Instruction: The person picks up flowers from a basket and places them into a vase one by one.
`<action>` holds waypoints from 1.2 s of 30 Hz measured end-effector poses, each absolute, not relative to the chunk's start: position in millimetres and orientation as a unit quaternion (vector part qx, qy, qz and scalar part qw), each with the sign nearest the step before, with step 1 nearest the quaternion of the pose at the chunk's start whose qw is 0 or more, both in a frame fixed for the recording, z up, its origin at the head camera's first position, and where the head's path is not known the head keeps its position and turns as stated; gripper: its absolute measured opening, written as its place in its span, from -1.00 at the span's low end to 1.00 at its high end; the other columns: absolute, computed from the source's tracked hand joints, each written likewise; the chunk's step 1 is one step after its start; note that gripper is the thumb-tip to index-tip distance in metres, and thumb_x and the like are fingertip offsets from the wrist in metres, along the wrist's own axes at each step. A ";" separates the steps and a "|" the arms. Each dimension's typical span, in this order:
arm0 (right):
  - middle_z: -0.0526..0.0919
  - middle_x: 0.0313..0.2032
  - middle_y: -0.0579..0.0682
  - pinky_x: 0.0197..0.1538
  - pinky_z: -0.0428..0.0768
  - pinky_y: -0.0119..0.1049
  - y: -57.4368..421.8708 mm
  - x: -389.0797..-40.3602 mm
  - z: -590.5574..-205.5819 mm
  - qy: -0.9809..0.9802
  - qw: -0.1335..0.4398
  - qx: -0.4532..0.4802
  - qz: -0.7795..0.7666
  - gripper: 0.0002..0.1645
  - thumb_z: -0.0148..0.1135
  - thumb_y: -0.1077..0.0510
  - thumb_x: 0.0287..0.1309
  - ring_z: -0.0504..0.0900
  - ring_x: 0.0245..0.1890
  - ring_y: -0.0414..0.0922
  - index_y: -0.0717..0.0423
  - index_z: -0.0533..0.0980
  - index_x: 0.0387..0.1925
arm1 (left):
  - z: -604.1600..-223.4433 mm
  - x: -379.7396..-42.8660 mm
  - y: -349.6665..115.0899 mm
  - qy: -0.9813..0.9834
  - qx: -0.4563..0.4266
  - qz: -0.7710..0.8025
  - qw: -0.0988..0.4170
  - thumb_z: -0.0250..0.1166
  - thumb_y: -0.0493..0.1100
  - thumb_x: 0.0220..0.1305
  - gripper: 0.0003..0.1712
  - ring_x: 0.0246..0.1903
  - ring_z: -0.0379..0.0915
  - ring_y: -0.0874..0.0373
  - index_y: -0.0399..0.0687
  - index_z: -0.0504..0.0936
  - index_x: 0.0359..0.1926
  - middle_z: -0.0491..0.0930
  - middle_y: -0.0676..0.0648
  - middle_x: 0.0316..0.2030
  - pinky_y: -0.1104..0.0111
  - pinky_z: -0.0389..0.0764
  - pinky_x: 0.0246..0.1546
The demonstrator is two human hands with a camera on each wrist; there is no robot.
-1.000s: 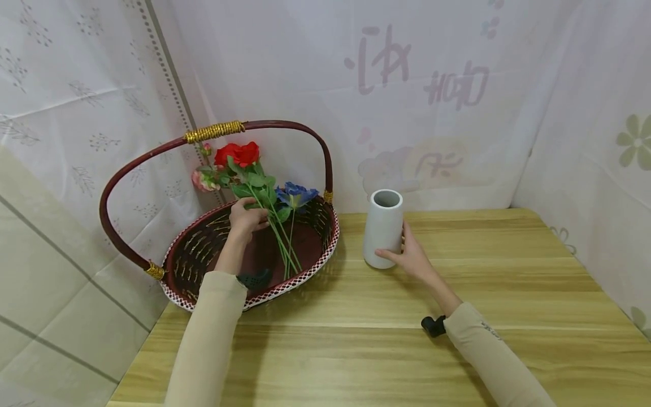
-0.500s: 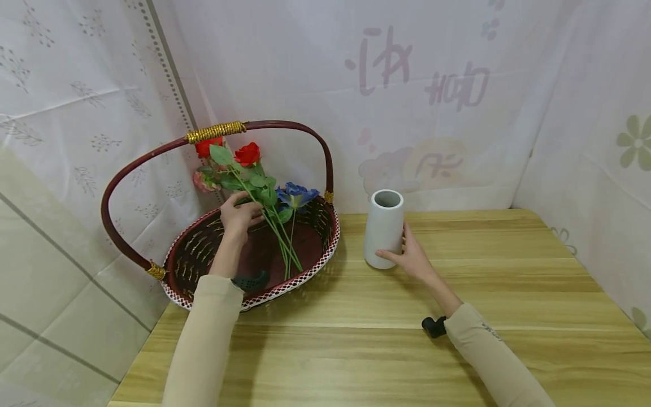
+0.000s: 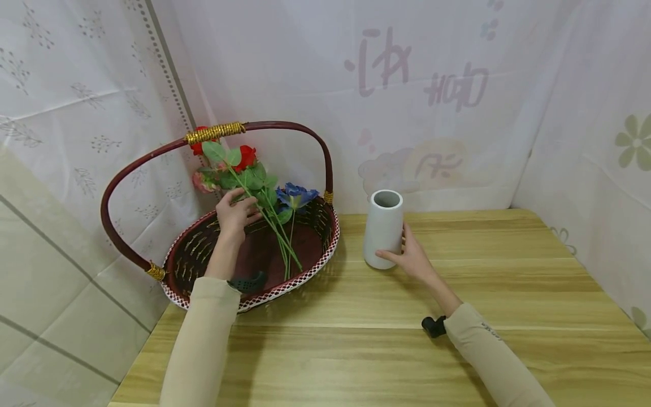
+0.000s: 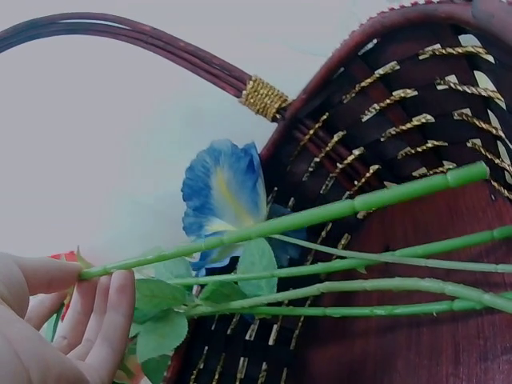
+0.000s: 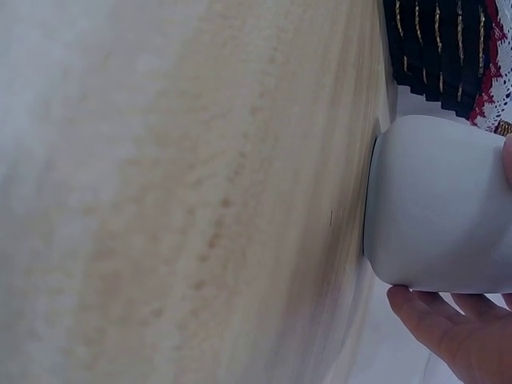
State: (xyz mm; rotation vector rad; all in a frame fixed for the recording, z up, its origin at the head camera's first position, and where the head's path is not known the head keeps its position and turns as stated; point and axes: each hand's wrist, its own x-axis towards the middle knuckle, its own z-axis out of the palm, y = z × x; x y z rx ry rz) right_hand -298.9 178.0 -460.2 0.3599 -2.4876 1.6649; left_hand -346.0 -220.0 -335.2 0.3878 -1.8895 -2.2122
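Over the basket (image 3: 277, 296), my left hand (image 3: 233, 216) pinches the green stem (image 4: 320, 214) of a rose between thumb and fingers. Its red bloom (image 3: 197, 148) is partly hidden behind the basket handle. A second red rose (image 3: 247, 157), a pink flower (image 3: 203, 182) and a blue flower (image 3: 296, 195) lean on the basket's back rim, their stems running down to its floor. On the table, my right hand (image 3: 413, 260) grips an upright white vase (image 3: 382, 237), thumb in front and fingers on its right side. The vase mouth faces up.
The basket's tall arched handle (image 3: 325, 150) rises above the flowers. A wooden table (image 3: 356, 356) carries both basket and vase. A printed curtain (image 3: 285, 62) hangs close behind them. Black wrist devices (image 3: 433, 326) stick out by the sleeves.
My left hand has moved slightly left and back, drawing one red rose up and left, apart from the other and behind the handle. The right hand and vase stay still.
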 end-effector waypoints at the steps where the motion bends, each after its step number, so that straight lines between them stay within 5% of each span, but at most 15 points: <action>1: 0.18 0.43 0.38 0.35 0.30 0.37 179.2 -300.4 -462.4 -0.825 0.065 0.119 0.549 0.27 0.53 0.13 0.13 0.24 0.38 0.40 0.12 -0.14 0.60 | -333.1 -344.9 -219.4 -0.637 0.130 -0.753 0.102 0.30 -0.30 0.39 -0.41 -0.36 0.63 0.08 -0.06 0.42 0.40 0.53 -0.07 -0.14 0.24 0.77 -0.19; 36: 0.22 0.41 0.35 0.31 0.39 0.32 185.1 -303.4 -462.5 -0.825 0.052 0.127 0.549 0.24 0.54 0.09 0.12 0.31 0.34 0.37 0.17 -0.10 0.57 | -310.4 -316.2 -181.5 -0.586 0.008 -0.804 0.101 0.29 -0.30 0.41 -0.40 -0.35 0.62 0.10 -0.10 0.37 0.42 0.60 -0.16 -0.14 0.33 0.76 -0.21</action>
